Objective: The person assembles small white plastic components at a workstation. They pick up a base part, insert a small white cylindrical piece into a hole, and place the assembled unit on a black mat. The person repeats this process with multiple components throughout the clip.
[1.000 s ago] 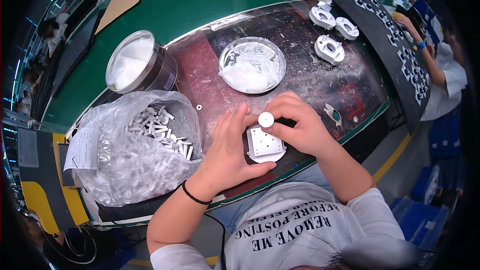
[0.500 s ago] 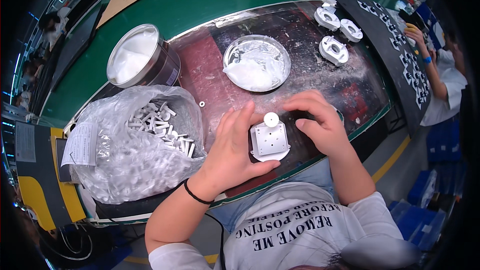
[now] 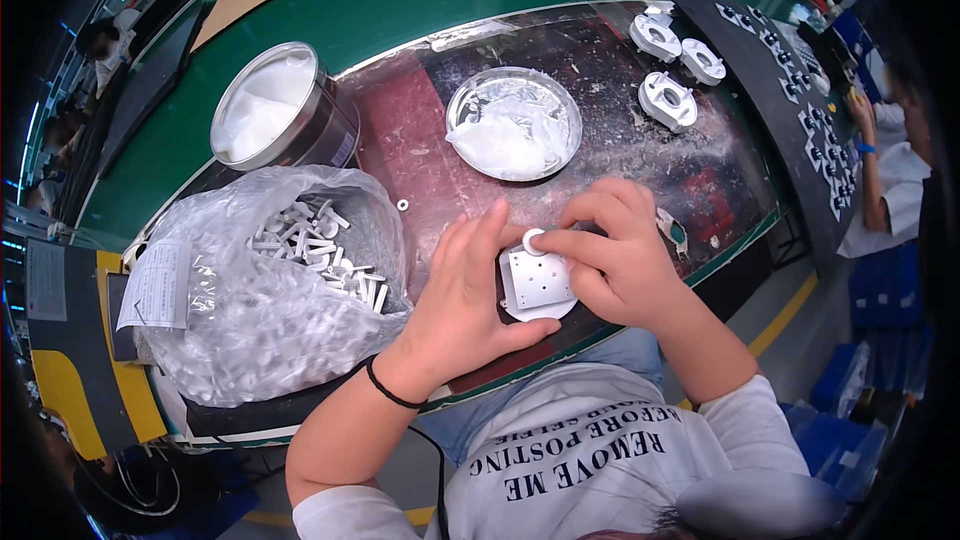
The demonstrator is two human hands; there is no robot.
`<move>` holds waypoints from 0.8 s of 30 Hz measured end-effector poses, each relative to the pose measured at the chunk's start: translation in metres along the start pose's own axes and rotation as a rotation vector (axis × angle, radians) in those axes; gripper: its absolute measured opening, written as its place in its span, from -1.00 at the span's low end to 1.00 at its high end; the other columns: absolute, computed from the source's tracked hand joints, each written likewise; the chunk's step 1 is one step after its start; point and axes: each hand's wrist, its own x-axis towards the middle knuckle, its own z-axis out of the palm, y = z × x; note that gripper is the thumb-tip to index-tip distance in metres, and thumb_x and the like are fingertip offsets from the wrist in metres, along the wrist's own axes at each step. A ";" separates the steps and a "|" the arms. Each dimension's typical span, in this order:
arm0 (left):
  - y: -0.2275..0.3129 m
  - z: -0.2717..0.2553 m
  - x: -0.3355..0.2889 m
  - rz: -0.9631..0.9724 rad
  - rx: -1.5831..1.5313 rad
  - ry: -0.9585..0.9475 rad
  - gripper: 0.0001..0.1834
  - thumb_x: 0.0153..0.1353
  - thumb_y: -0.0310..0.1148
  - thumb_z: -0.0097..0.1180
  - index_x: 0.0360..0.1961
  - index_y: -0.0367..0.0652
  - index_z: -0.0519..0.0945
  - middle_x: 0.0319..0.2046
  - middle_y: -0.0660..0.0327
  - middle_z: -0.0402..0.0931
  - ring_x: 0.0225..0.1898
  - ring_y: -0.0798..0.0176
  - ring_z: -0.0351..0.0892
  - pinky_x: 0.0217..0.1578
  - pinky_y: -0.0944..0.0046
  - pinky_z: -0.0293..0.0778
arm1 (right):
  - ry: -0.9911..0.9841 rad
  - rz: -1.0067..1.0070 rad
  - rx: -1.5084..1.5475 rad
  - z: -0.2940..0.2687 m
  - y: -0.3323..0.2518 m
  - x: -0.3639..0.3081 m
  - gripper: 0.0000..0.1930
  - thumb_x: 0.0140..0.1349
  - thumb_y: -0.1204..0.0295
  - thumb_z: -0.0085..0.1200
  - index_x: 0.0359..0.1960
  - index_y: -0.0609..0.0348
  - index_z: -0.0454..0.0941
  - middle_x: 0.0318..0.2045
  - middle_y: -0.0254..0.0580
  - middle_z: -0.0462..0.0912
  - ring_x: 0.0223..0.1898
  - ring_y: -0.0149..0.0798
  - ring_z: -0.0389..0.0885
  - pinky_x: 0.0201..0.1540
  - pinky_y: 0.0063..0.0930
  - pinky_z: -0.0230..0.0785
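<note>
A white plastic housing (image 3: 540, 280) with small holes in its square top stands close to the table's front edge. My left hand (image 3: 462, 295) is closed round its left side, thumb along the near edge and fingers behind. At the housing's far edge sits a small white gear (image 3: 533, 241). The bent fingers of my right hand (image 3: 622, 258) reach over from the right, with the index fingertip on the gear. That hand partly covers the gear and the housing's right side.
Left stands a clear bag (image 3: 240, 340) of white gear shafts (image 3: 320, 250), before a tin (image 3: 325, 130) of white grease. A metal dish (image 3: 572, 130) holds more grease under film. Several white housings (image 3: 668, 102) lie far right. Beside a black board (image 3: 745, 65) of small parts, another person (image 3: 895, 180) works.
My right hand has moved left and down onto the gear, which now looks lower and slightly left. My left hand has kept its hold. The other person's arm has lowered.
</note>
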 end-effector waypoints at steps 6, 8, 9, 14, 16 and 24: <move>0.002 -0.002 0.001 -0.008 0.012 -0.004 0.29 -0.28 -0.21 0.46 0.35 -0.19 -0.23 0.04 0.03 0.38 0.07 -0.12 0.30 0.17 -0.21 0.02 | 0.124 0.105 0.215 -0.005 0.009 -0.004 -0.66 -0.14 0.50 0.04 -0.22 0.08 0.62 -0.26 -0.22 0.49 -0.16 -0.14 0.38 -0.03 -0.25 0.19; 0.001 -0.002 0.001 -0.010 0.000 -0.004 0.29 -0.28 -0.21 0.47 0.35 -0.20 -0.22 0.04 0.03 0.39 0.07 -0.12 0.31 0.17 -0.21 0.03 | 0.154 0.137 0.220 -0.014 0.018 -0.008 -0.66 -0.09 0.48 0.06 -0.18 0.15 0.59 -0.26 -0.15 0.47 -0.15 -0.12 0.38 -0.03 -0.27 0.22; 0.000 -0.002 0.001 -0.009 -0.005 -0.006 0.29 -0.28 -0.21 0.47 0.35 -0.20 -0.22 0.04 0.03 0.39 0.06 -0.13 0.32 0.17 -0.22 0.03 | 0.174 0.160 0.233 -0.015 0.022 -0.011 -0.65 -0.09 0.47 0.06 -0.17 0.16 0.59 -0.26 -0.14 0.47 -0.15 -0.12 0.38 -0.03 -0.27 0.22; 0.003 -0.006 0.001 -0.038 -0.010 0.010 0.25 -0.28 -0.24 0.47 0.34 -0.22 -0.15 0.00 0.01 0.43 0.01 -0.14 0.39 0.11 -0.11 0.20 | 0.215 0.242 0.178 -0.027 0.041 -0.030 -0.67 -0.05 0.45 0.10 -0.18 0.22 0.56 -0.27 -0.11 0.50 -0.17 -0.08 0.41 -0.03 -0.27 0.23; 0.013 -0.024 0.011 -0.040 0.065 0.044 0.22 -0.27 -0.26 0.48 0.34 -0.23 -0.11 -0.01 -0.03 0.44 0.00 -0.14 0.42 0.07 -0.03 0.29 | 0.226 0.231 0.122 -0.031 0.047 -0.043 -0.69 -0.04 0.44 0.13 -0.21 0.25 0.56 -0.29 -0.10 0.52 -0.19 -0.06 0.42 -0.05 -0.25 0.24; 0.000 -0.088 0.151 -0.416 0.402 0.067 0.04 -0.18 -0.24 0.39 0.29 -0.20 0.02 -0.18 -0.14 0.55 -0.17 -0.01 0.60 -0.11 0.21 0.46 | 0.082 0.362 0.432 -0.037 0.062 -0.058 -0.74 -0.04 0.48 0.14 -0.25 0.25 0.56 -0.39 -0.15 0.57 -0.32 -0.14 0.49 -0.18 -0.34 0.33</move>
